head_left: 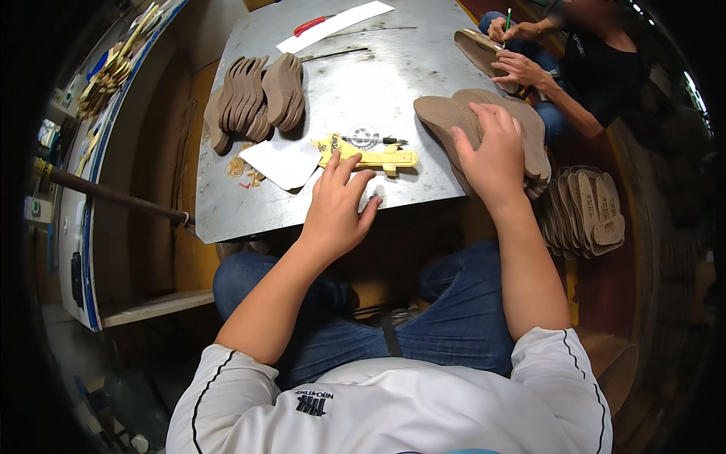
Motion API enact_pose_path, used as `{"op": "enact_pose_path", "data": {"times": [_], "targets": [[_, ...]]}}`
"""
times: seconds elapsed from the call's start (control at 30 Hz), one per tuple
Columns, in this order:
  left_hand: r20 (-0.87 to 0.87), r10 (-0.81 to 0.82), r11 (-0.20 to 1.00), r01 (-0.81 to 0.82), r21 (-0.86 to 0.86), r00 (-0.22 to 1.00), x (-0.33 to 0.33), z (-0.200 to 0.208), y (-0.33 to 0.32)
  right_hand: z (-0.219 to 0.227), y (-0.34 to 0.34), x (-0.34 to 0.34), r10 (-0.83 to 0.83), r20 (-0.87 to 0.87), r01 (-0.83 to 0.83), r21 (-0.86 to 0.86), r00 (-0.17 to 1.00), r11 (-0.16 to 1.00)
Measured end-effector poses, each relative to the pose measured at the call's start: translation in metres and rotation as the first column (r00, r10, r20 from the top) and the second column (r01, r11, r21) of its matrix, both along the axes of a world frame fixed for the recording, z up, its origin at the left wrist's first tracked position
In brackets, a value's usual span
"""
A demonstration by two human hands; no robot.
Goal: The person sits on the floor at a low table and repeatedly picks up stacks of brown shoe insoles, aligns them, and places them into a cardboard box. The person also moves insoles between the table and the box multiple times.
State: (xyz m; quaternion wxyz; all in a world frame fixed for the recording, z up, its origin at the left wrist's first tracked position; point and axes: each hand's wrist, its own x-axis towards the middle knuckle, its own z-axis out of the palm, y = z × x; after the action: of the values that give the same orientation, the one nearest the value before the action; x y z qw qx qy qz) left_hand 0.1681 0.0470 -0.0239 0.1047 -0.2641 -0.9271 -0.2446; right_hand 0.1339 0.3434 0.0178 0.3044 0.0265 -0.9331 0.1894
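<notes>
My left hand hovers at the near edge of the metal table, fingers apart and slightly bent. Its fingertips are close to a yellow cut template with handwriting on it; I cannot tell if they touch. A dark pen lies just beyond the template. Over on the right, my right hand rests on a stack of brown shoe soles, thumb spread from the fingers. Part of that stack is hidden under the hand. A white sheet lies left of the template.
More brown soles stand in rows at the table's left. A red-handled knife lies by a white strip at the far side. Bundled soles sit below the right edge. Another person marks a sole with a green pencil.
</notes>
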Motion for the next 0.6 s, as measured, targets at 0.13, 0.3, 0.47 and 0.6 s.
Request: {"op": "enact_pose_path", "data": {"times": [0.13,0.3,0.47,0.6], "targets": [[0.028,0.023,0.992,-0.026,0.125,0.999,-0.004,0.008,-0.006,0.003,-0.04,0.007,0.294,-0.092,-0.299,-0.055,0.952,0.953],[0.103,0.008,0.985,-0.025,0.173,0.995,-0.004,0.009,0.005,-0.049,-0.074,0.003,0.43,0.16,-0.439,0.019,0.888,0.898],[0.118,0.055,0.978,-0.077,0.191,0.991,-0.005,0.01,-0.008,-0.041,-0.072,-0.003,0.42,0.32,-0.437,-0.021,0.849,0.899],[0.125,0.076,0.962,-0.105,0.254,0.989,-0.007,0.02,-0.021,-0.013,-0.059,0.011,0.466,0.361,-0.407,-0.229,0.808,0.884]]}}
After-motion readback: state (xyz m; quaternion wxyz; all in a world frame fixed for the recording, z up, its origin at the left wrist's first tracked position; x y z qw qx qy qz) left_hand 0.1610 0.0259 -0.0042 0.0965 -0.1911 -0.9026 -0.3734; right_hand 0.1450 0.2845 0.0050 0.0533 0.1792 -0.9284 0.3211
